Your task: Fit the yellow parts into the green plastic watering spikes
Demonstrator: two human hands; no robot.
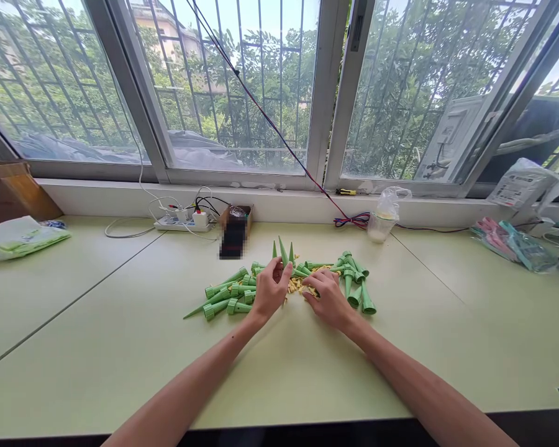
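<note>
Several green plastic cone-shaped spikes (223,295) lie in a heap on the pale green table (121,323), with another group of green spikes (356,282) to the right. Small yellow pieces (297,284) are scattered between the two groups. My left hand (269,290) rests at the middle of the pile, fingers curled around a green spike whose tip points up. My right hand (327,298) lies palm down over the yellow pieces, fingertips pinched together on them.
A white power strip (182,222) with cables and a small brown box (236,218) sit by the window ledge. A clear plastic bottle (382,222) stands at back right. Bagged items (21,237) lie far left, more bags (517,245) far right.
</note>
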